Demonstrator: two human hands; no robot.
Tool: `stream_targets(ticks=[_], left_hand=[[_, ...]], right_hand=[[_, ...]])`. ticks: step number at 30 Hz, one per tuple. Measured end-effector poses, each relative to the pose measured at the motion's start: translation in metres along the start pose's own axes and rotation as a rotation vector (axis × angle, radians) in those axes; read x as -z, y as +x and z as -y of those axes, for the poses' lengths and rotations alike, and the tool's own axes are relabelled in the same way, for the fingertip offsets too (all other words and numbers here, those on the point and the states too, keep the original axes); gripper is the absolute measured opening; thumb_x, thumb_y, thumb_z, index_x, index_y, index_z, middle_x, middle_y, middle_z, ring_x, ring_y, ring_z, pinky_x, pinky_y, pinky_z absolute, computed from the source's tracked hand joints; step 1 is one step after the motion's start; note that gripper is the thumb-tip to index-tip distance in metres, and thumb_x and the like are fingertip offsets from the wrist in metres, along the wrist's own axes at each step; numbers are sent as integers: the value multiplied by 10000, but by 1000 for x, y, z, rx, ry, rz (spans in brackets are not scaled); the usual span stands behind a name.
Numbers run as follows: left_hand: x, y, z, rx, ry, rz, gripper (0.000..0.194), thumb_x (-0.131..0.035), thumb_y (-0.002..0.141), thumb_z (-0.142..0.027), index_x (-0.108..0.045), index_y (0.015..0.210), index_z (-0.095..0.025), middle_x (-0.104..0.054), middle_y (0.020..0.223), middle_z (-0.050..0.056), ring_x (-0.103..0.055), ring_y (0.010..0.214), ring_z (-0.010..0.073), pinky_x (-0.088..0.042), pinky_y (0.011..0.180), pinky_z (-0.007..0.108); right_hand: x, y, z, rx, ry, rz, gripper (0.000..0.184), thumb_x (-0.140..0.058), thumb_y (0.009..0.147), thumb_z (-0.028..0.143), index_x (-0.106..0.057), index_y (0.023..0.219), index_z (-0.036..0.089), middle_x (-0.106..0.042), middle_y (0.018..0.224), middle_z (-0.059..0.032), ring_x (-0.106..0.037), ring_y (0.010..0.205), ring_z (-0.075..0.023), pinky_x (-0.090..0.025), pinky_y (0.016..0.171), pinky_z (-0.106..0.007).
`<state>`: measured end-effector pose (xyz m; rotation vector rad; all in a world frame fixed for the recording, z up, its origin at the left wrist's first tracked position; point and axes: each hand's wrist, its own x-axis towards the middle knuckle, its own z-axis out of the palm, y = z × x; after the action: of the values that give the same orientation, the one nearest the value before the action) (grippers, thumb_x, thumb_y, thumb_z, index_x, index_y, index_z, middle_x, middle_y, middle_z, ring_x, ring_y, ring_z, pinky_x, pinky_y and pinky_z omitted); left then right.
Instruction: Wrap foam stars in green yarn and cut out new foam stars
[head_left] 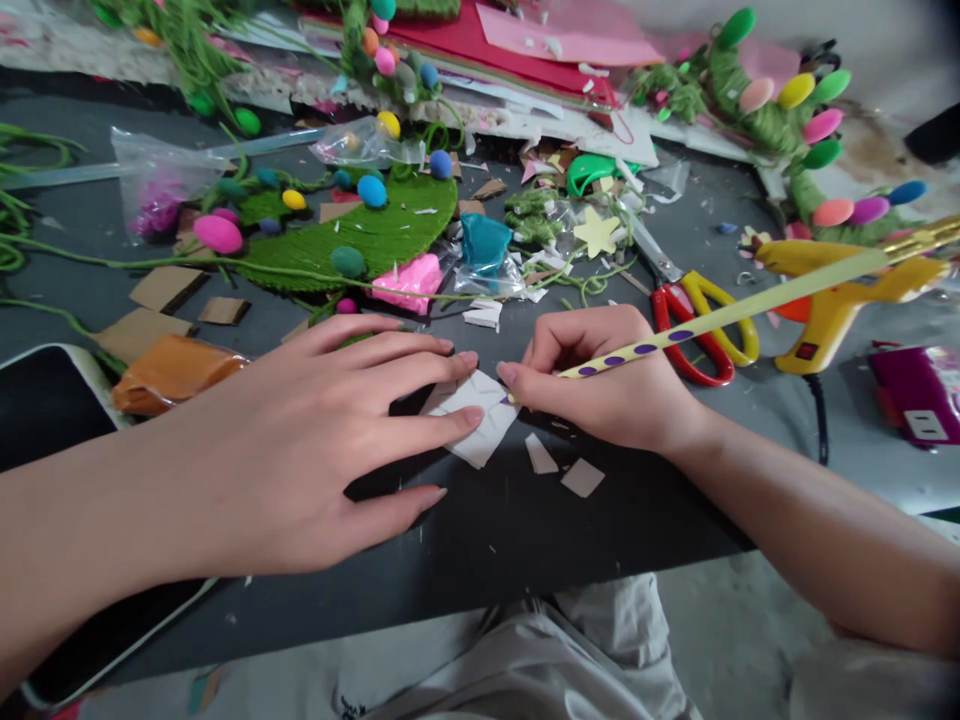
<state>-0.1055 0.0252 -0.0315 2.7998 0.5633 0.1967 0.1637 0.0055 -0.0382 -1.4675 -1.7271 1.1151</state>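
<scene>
A small white piece of paper with faint lines lies on the dark table. My left hand rests palm down with its fingers spread, and several fingertips press on the paper's left side. Between the fingers and thumb of my right hand is a pale yellow pencil with purple spots. Its tip meets the paper's right corner, and its long shaft slants up to the right. Two white paper scraps lie just below my right hand.
Red-and-yellow scissors and a yellow glue gun lie to the right. Behind my hands are a green leaf-shaped piece, colourful egg shapes and paper scraps. An orange packet and a black tablet-like device are at left.
</scene>
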Motion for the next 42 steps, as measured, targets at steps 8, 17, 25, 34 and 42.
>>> stream_targets(ticks=[8,17,25,34,42], left_hand=[[0,0,0,-20,22,-9,406,-616,1016,-408,-691,1410,-341,-649,1546,76,-601,1429,380,-446,1201,649],[-1,-1,0,-26,46,1,402,-596,1024,-425,-691,1406,-343,-647,1552,81,-600,1430,375,-465,1178,671],[-2,-1,0,-7,24,-26,404,-621,1004,-425,-702,1393,-353,-651,1536,73,-607,1427,378,-462,1207,641],[-1,0,0,-15,31,-25,410,-595,1024,-414,-689,1416,-343,-664,1511,91,-617,1407,366,-461,1195,638],[-2,-1,1,-20,32,-18,416,-612,1011,-439,-694,1408,-345,-646,1546,88,-605,1423,389,-435,1193,649]], right_hand=[[1,0,1,-21,46,8,381,-892,799,257,-594,568,206,-649,592,2,-509,550,-114,-353,472,-259],[1,0,-2,-3,24,-42,358,-887,812,260,-616,583,212,-664,608,8,-539,565,-118,-384,498,-270],[1,-1,2,-31,-12,-17,391,-896,801,238,-589,561,216,-657,599,0,-501,558,-120,-355,478,-278],[0,-2,3,-23,-27,1,386,-864,823,221,-581,560,216,-633,586,7,-480,552,-113,-331,465,-271],[1,2,-1,-24,11,-46,356,-879,817,228,-614,579,216,-665,599,9,-534,561,-119,-389,491,-271]])
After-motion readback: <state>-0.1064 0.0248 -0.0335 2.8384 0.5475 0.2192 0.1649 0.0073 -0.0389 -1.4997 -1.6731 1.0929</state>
